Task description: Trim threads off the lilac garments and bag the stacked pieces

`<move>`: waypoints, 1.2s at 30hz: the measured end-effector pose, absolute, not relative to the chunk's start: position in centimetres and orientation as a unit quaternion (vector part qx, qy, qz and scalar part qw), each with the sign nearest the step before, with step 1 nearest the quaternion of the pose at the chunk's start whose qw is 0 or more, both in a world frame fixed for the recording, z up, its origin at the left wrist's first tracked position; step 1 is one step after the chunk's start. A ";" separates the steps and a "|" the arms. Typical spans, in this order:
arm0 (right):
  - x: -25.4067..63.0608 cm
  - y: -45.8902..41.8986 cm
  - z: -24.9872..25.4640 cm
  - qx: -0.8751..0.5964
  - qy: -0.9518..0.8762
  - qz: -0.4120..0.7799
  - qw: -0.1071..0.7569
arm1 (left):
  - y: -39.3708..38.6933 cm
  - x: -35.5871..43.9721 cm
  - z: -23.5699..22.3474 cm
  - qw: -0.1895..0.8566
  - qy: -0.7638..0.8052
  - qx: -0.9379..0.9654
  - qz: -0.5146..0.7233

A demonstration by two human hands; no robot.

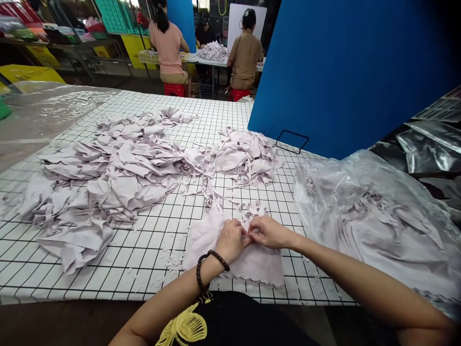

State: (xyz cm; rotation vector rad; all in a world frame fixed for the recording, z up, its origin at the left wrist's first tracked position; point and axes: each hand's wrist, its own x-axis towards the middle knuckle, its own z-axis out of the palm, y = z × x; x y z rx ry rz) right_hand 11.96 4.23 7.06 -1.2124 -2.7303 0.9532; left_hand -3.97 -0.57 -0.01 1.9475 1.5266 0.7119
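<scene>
A pale lilac-grey piece of fabric with a zigzag-cut lower edge lies flat near the front of the table. Over its upper part, my left hand and my right hand meet with fingertips pinched close together. Whatever sits between the fingertips is too small to make out. A dark beaded bracelet circles my left wrist. Just beyond my hands, narrow cut strips of the same cloth curl on the table.
Heaped fabric pieces cover the left, with a smaller pile at centre back. A clear plastic bag of cloth lies right. Behind stands a blue board beside a black wire stand. Several people sit at a far table.
</scene>
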 end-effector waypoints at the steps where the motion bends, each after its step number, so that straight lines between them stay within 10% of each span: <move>1: 11.9 4.2 7.2 -0.384 -0.873 0.300 -0.002 | -0.6 -4.0 0.0 0.283 0.568 0.725 0.269; 13: 11.0 6.1 9.4 -0.295 -0.922 0.193 -0.163 | -0.5 -4.1 0.1 0.310 0.551 0.726 0.271; 23: 14.2 13.2 5.7 -0.519 -0.744 0.403 0.119 | -0.9 -4.0 0.8 0.286 0.521 0.751 0.287; 31: 15.0 15.3 6.0 -0.582 -0.725 0.366 -0.040 | -1.1 -4.2 1.5 0.314 0.503 0.757 0.274; 36: 7.2 15.8 7.7 -0.500 -0.781 0.359 0.110 | -2.0 -6.0 4.7 0.442 0.455 0.658 0.406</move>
